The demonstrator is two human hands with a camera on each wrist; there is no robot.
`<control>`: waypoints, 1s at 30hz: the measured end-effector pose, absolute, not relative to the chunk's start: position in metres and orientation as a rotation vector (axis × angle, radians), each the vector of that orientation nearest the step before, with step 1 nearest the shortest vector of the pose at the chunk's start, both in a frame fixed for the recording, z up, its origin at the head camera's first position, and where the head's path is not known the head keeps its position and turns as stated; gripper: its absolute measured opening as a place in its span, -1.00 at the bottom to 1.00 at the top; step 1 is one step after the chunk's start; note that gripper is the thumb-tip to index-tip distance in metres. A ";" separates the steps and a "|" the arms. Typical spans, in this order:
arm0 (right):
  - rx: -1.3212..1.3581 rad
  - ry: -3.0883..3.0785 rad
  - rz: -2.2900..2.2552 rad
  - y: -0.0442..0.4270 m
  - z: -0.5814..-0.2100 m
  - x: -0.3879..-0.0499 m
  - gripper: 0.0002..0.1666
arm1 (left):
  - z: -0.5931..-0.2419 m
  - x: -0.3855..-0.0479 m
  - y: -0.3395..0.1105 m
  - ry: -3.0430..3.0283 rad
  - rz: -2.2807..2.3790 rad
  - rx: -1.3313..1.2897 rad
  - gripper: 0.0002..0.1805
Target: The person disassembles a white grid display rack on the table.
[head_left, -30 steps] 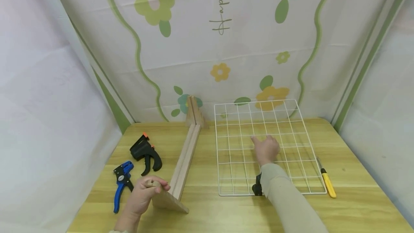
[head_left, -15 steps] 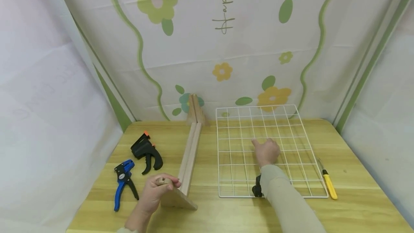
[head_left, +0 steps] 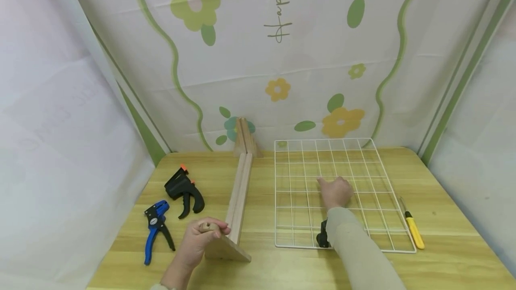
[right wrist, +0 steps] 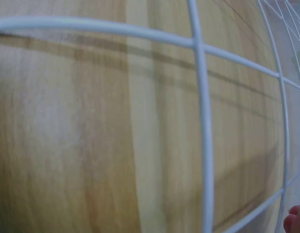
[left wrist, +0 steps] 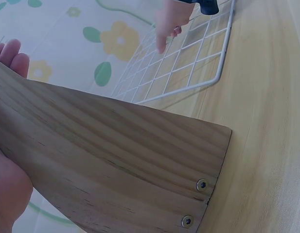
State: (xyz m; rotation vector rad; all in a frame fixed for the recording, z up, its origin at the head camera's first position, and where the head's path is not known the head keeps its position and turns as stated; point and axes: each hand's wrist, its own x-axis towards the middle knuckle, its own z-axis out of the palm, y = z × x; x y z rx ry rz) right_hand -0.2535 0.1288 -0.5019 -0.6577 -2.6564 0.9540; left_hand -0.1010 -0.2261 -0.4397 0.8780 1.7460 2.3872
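My left hand (head_left: 192, 246) grips the top of an upright wooden end board (head_left: 226, 250). In the left wrist view this board (left wrist: 111, 150) shows two socket-head bolts near its lower edge. From it a pair of long wooden rails (head_left: 241, 198) runs away to a second pair of wooden end pieces (head_left: 243, 138) by the back wall. My right hand (head_left: 335, 192) holds a white wire grid panel (head_left: 276, 191) near its middle, fingers curled around the wires. Close up in the right wrist view, thick grid wires (right wrist: 203, 121) stand above the tabletop; few fingertips (right wrist: 294, 221) show there.
Left of the rails lie a black clamp (head_left: 183, 191) with orange tips and a blue-and-black wire stripper (head_left: 154, 223). A screwdriver (head_left: 414, 232) with a yellow handle lies beside the grid's right edge. A printed cloth wall (head_left: 242, 66) rises behind the wooden table (head_left: 278, 272).
The grid's far edge has come down, and the panel has shifted slightly right and nearer with my right hand. My left hand and the near wooden end board have moved a little right.
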 end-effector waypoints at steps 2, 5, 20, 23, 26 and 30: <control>-0.664 -2.649 1.007 0.129 -0.503 -0.253 -0.26 | -0.439 -0.101 -0.226 1.746 2.385 0.878 -0.66; -0.666 -2.646 1.049 0.129 -0.505 -0.252 -0.25 | -0.439 -0.100 -0.226 1.757 2.383 0.872 -0.67; -0.653 -2.676 0.978 0.131 -0.523 -0.259 -0.18 | -0.443 -0.103 -0.226 1.797 2.379 0.855 -0.78; -0.647 -2.686 0.939 0.130 -0.524 -0.259 -0.18 | -0.440 -0.102 -0.226 1.785 2.383 0.855 -0.77; -0.639 -2.678 0.932 0.130 -0.525 -0.259 -0.19 | -0.437 -0.101 -0.224 1.773 2.386 0.837 -0.75; -0.640 -2.672 0.943 0.129 -0.524 -0.258 -0.20 | -0.435 -0.101 -0.223 1.756 2.393 0.843 -0.72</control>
